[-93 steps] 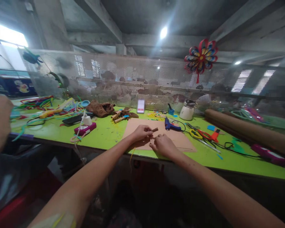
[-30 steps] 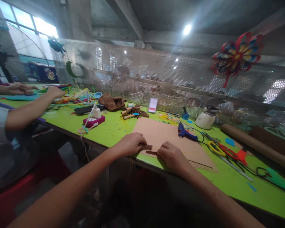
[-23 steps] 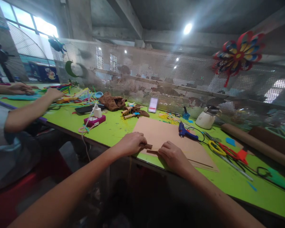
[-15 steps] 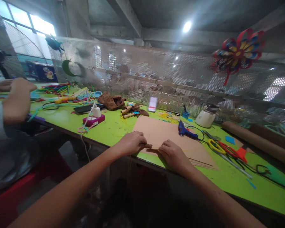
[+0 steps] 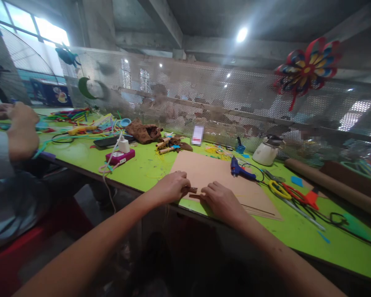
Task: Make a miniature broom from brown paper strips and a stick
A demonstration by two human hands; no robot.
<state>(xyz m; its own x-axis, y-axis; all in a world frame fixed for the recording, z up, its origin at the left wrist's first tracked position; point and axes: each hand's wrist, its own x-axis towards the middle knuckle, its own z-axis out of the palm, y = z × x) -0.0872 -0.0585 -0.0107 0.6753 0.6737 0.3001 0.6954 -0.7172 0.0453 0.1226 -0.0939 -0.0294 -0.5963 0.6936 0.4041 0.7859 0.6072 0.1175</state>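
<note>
My left hand [image 5: 173,186] is closed on a small dark brown roll [image 5: 192,189], whose end sticks out past the fingertips. Just to the right, my right hand [image 5: 221,200] has its fingers bent together on a narrow brown strip [image 5: 194,196]; the strip's far part is hidden under the hand. Both hands are over the near edge of a stack of tan paper sheets [image 5: 210,167]. A thin dark strip [image 5: 259,209] lies along the sheets, right of my right wrist. Fine yellow thread shows beside the right hand.
On the green table [image 5: 145,165], a blue glue gun [image 5: 241,170], yellow-handled scissors [image 5: 280,189] and orange-handled scissors [image 5: 297,194] lie to the right, with cables. A purple power strip [image 5: 120,156] and brown cloth [image 5: 144,132] are left. Another person's arm [image 5: 23,128] reaches in at far left.
My right hand has shifted slightly left, nearer the roll in my left hand. The whole view has moved a little. The other person's hand at the left has moved slightly.
</note>
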